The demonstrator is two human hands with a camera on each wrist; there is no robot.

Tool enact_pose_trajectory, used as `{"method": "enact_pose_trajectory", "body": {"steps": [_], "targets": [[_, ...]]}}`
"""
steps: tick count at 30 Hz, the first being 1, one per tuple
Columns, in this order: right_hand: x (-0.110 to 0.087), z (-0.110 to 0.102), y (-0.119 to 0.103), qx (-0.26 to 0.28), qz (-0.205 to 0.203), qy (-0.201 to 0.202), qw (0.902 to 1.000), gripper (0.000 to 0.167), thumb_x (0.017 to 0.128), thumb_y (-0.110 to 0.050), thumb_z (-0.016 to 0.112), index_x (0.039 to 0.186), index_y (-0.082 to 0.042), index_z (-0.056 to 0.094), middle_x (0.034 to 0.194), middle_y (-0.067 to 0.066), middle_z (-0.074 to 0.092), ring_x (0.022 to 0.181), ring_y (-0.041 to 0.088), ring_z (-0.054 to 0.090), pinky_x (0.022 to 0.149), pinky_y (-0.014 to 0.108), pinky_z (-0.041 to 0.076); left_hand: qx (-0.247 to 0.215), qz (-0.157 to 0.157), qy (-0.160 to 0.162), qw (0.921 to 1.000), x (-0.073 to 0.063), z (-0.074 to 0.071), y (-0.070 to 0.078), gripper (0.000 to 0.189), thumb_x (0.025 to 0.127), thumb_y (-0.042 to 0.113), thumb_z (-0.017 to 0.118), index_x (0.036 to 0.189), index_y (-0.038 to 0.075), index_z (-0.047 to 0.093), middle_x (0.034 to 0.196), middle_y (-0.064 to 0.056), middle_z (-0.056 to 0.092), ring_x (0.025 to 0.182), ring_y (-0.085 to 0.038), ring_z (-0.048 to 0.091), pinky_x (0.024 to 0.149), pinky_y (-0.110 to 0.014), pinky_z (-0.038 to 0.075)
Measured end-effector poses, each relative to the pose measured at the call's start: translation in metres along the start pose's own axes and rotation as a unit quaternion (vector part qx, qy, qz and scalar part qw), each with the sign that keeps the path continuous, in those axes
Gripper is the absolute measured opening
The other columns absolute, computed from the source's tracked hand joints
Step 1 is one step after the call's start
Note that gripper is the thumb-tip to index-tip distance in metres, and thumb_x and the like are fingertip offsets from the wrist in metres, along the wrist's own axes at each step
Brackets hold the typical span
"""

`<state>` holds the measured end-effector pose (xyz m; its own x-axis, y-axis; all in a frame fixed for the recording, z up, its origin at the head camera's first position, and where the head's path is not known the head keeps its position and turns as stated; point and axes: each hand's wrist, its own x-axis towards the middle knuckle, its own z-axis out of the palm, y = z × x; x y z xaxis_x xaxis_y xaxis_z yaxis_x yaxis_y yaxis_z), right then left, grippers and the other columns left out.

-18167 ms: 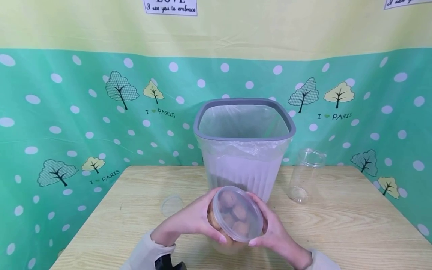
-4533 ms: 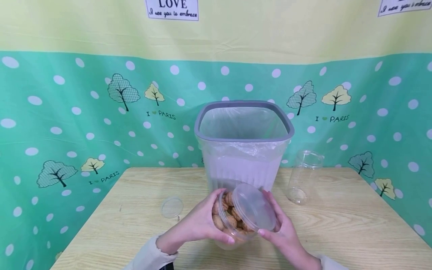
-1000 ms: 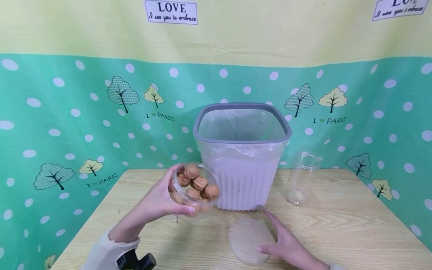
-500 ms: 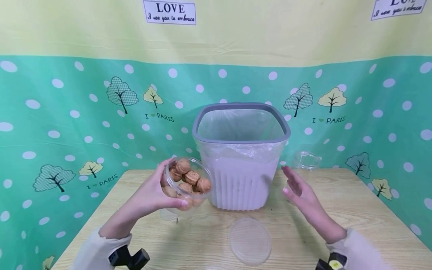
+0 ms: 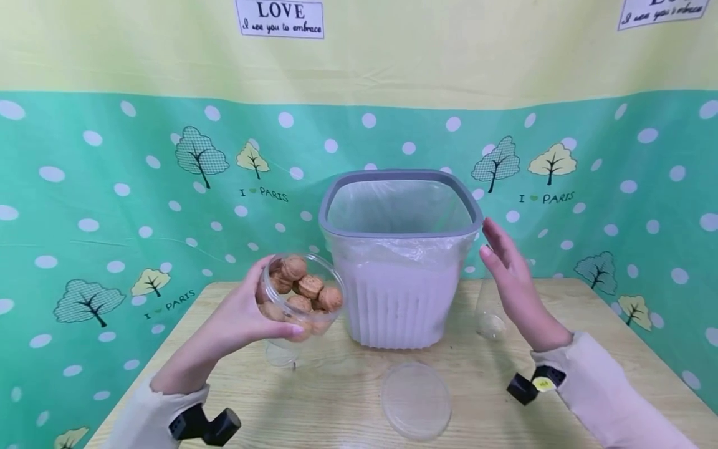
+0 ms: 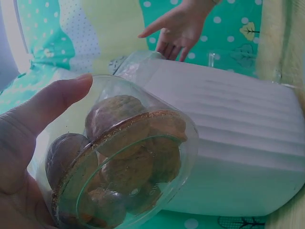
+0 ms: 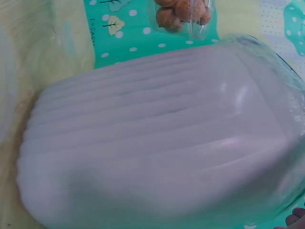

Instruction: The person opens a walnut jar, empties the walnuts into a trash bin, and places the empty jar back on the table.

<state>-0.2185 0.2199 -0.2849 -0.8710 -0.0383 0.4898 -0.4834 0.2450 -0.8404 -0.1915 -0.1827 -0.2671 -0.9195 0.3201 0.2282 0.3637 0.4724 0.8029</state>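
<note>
My left hand (image 5: 247, 315) grips a clear plastic jar (image 5: 305, 319), lidless and tilted, left of the bin. Several walnuts (image 5: 310, 287) sit inside it; the left wrist view looks through its base at these walnuts (image 6: 126, 164). Beside the right rim of the lined waste bin (image 5: 398, 299), my right hand (image 5: 513, 284) is raised with fingers extended and nothing in it. From the frames I cannot tell whether it touches the rim. A round translucent lid (image 5: 416, 401) lies flat on the table in front of the bin.
Partly hidden behind my right hand stands a second clear jar (image 5: 490, 325). Another clear round lid (image 5: 282, 353) lies on the wooden table (image 5: 336, 411) below the held jar. A patterned cloth (image 5: 112, 187) hangs behind the table.
Both hands held the lidded walnut jar earlier. The lid came off and was laid on the table. My left hand carried the jar left; my right hand released the lid and rose beside the bin.
</note>
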Motion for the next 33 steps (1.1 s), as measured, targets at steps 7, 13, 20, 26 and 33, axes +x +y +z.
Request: {"method": "enact_pose_trajectory", "body": {"steps": [7,13,20,26,33], "targets": [[0.024,0.006,-0.014,0.013,-0.007,0.017,0.9997,0.060,0.100,-0.032,0.044,0.151,-0.014,0.019,0.157,0.008,0.018,0.143,0.022,0.017,0.114,0.047,0.016,-0.027,0.013,0.000,0.9995,0.000,-0.010,0.008,0.103,0.066,0.020,0.086,0.145,0.015,0.021,0.137,-0.009,0.040,0.121,-0.025,0.043,0.089,-0.030,0.046],[0.041,0.010,-0.025,0.005,0.013,0.015,0.9998,0.065,0.099,-0.040,0.043,0.151,-0.011,0.018,0.156,0.010,0.018,0.142,0.021,0.019,0.114,0.046,0.018,-0.019,0.014,0.001,0.9997,-0.001,-0.020,0.015,0.101,0.069,0.020,0.085,0.146,0.015,0.019,0.137,-0.009,0.038,0.118,-0.025,0.046,0.084,-0.026,0.049],[0.058,0.008,-0.029,-0.009,0.049,0.019,0.9986,0.069,0.097,-0.043,0.045,0.150,-0.007,0.019,0.154,0.014,0.023,0.140,0.028,0.024,0.112,0.049,0.021,-0.075,0.051,-0.008,0.9958,0.007,-0.028,0.025,0.096,0.070,0.007,0.082,0.143,0.012,0.020,0.133,-0.010,0.043,0.116,-0.024,0.049,0.082,-0.027,0.052],[0.066,0.007,-0.030,-0.004,0.081,0.014,0.9966,0.071,0.097,-0.039,0.046,0.150,-0.004,0.015,0.155,0.014,0.018,0.141,0.030,0.021,0.114,0.047,0.018,-0.037,0.046,0.010,0.9982,0.008,-0.032,0.037,0.100,0.070,0.012,0.084,0.146,0.012,0.019,0.135,-0.009,0.041,0.117,-0.023,0.048,0.084,-0.021,0.050],[0.074,0.008,-0.036,0.012,0.107,0.006,0.9942,0.074,0.096,-0.036,0.047,0.151,-0.003,0.010,0.156,0.015,0.013,0.142,0.029,0.016,0.115,0.045,0.013,0.026,0.047,0.021,0.9984,0.007,-0.036,0.051,0.106,0.067,0.020,0.086,0.147,0.013,0.018,0.136,-0.009,0.041,0.121,-0.023,0.044,0.092,-0.025,0.042]]}}
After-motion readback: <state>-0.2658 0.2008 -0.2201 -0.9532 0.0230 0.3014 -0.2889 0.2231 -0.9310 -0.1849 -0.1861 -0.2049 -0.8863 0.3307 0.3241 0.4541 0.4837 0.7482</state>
